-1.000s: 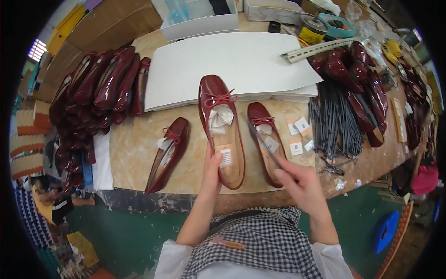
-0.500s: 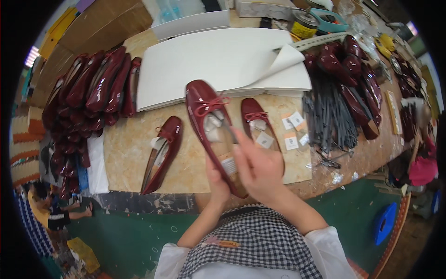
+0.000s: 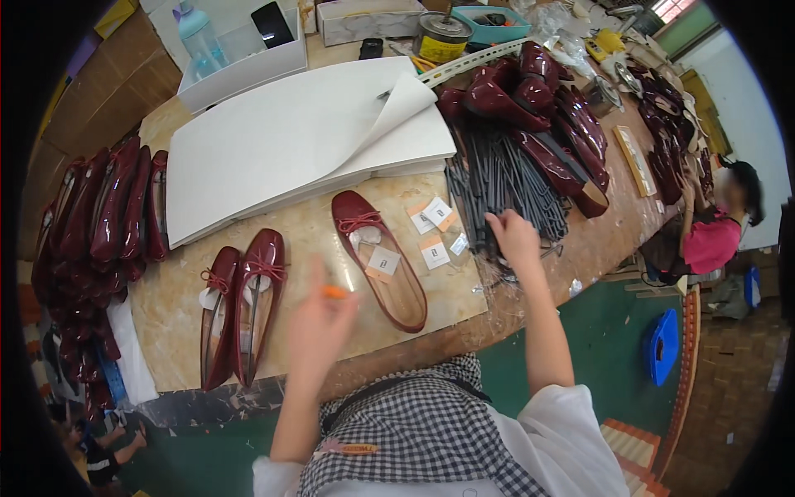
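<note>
My right hand [image 3: 515, 240] is at the near edge of a heap of dark grey thin strips [image 3: 530, 182], its fingers curled; what they grip is hidden. Over the table's near part, my left hand [image 3: 319, 323] is smeared by motion, with a small orange thing [image 3: 335, 291] by its fingers. To its left, two dark red bow flats lie side by side: a left shoe [image 3: 217, 331] and a right shoe [image 3: 269, 248], each with a dark strip inside. Between my hands lies a third dark red flat [image 3: 410, 302], with white stuffing in its toe and a small square card packet [image 3: 383, 263] inside.
White sheets [image 3: 273, 149] are stacked behind the shoes, one corner curled. More red shoes crowd the left [image 3: 108, 207] and back right [image 3: 571, 157]. Several small card packets [image 3: 433, 251] lie by the strips. A tin [image 3: 441, 37] stands behind. Another person [image 3: 716, 236] is at far right.
The shoe I held now lies beside the left one. My right hand has gone right to the strips; my left hand has moved left, away from the shoe. The view has shifted right.
</note>
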The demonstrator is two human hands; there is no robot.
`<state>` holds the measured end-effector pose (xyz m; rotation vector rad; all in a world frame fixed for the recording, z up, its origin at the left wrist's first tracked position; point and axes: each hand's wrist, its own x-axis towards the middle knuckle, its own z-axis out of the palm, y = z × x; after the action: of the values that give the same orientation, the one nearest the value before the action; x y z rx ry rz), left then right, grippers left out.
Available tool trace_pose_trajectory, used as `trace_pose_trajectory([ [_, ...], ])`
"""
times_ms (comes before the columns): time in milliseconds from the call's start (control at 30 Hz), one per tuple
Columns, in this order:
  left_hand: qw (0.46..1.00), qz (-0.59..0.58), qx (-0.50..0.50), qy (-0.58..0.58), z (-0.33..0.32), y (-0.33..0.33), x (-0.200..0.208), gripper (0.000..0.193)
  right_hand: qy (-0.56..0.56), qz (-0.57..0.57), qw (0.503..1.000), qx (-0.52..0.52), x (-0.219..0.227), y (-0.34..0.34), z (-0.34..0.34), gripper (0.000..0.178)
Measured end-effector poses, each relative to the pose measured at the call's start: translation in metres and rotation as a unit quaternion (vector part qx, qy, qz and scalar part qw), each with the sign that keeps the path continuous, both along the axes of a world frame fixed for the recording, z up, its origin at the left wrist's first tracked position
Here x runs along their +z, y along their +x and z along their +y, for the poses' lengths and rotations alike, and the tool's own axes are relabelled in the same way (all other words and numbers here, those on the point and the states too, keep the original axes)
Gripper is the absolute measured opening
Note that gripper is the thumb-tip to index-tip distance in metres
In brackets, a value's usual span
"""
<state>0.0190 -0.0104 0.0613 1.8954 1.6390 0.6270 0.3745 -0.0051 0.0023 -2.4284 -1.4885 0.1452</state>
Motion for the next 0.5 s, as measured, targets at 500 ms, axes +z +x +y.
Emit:
trace_pose_trajectory([
  [500,0.592,-0.712,-0.015,-0.378,-0.011,0.017,-0.063,0.068,0.182,0.051,0.982,0.001,0.068,-0.032,-0.007,0.019],
])
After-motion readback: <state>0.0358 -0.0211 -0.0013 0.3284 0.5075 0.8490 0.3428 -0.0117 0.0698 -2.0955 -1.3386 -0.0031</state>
